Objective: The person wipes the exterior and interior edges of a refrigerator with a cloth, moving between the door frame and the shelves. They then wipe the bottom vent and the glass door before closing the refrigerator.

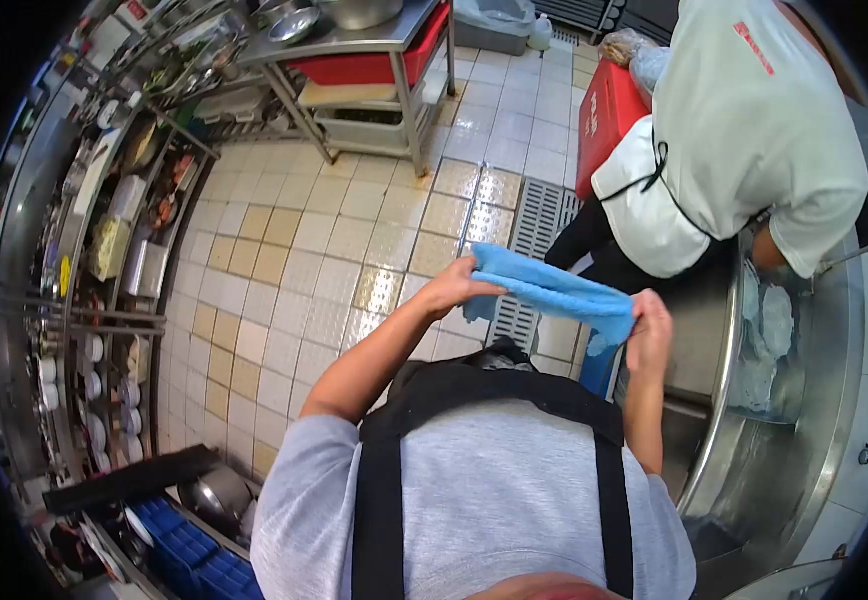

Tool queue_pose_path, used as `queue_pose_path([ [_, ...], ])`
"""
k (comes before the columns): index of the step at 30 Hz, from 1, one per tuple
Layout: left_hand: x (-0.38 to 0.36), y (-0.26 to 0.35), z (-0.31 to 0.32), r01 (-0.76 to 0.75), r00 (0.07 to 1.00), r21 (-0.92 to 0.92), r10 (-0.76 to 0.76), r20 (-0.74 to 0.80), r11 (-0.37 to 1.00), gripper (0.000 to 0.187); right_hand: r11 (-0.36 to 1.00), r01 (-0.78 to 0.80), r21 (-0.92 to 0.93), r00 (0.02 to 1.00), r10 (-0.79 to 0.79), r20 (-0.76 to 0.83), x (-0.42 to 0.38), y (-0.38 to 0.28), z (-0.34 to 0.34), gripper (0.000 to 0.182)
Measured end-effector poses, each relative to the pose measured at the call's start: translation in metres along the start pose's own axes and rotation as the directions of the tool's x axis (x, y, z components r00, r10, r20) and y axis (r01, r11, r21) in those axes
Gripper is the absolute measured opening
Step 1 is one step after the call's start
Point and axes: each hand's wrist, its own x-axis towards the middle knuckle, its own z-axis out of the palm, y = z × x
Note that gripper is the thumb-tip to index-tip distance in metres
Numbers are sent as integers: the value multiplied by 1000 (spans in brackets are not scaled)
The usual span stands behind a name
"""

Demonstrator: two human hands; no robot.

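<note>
Clock reference: 12 o'clock is straight ahead of the wearer.
Item in hands: light-blue, soft-looking fabric cloth [554, 285], drawn out lengthwise in the air at 12 o'clock, in front of the chest and above the floor.
Left hand [459, 287]: closed around the cloth's end towards 11 o'clock; a darker blue portion hangs below.
Right hand [650, 322]: closed around the opposite end, towards 1 o'clock, near the sink edge.
Floor: white and tan square tiles [339, 240], with a slotted metal drain grate [534, 212] at 12 o'clock.
Sink: long stainless-steel basin [729, 345] at 2 to 3 o'clock, containing pale, crumpled-looking material [774, 325], nature unclear.
Co-worker: person in a white short-sleeved top [754, 130] at 1 o'clock, one arm lowered towards the sink; that hand is hidden.
Container: red box with white lettering [604, 118], beside the co-worker.
Bench: stainless-steel, with metal bowls on top [379, 40], at 11 o'clock.
Crates: blue plastic, divided [179, 540], at 8 to 9 o'clock.
</note>
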Motion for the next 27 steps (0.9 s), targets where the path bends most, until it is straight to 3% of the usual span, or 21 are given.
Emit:
queue_pose_path([
  [1,11,8,-13,-5,1000,-55,4,-19,998,38,969,29,-244,999,-37,-30,19,23,-10,22],
  [3,40,24,-29,-15,1000,-89,13,-23,996,38,830,-33,-557,998,54,20,51,45,-1,14],
  [4,57,33,-34,-17,1000,-73,17,-8,997,39,830,-64,-554,985,143,99,70,68,-6,12],
  [7,115,59,-42,-123,991,39,121,56,992,43,743,-70,-666,909,322,264,132,94,18,48],
  [9,157,70,-53,-228,970,119,213,120,966,45,733,31,-680,898,278,341,177,87,61,67],
  [10,172,83,-59,-129,986,134,112,125,983,45,773,106,-626,886,212,412,199,76,83,60],
  [13,210,122,-102,-237,969,466,240,54,853,44,641,425,-639,831,3,556,292,89,103,48],
  [14,219,136,-120,-154,980,481,196,-38,863,47,686,286,-669,894,59,443,315,84,113,33],
  [16,246,125,-164,-55,953,306,141,-268,951,52,686,279,-672,901,54,430,368,53,141,32],
  [19,291,105,-229,139,893,511,115,-435,849,64,708,321,-629,894,-8,448,442,39,176,35],
  [22,354,101,-264,105,896,564,168,-411,819,65,735,347,-582,883,-48,466,521,37,206,37],
  [25,431,141,-282,-115,941,175,164,-295,978,60,769,308,-560,890,-25,455,581,27,224,42],
  [27,494,151,-291,-149,964,7,147,-222,989,61,803,255,-539,892,20,452,630,29,219,42],
])
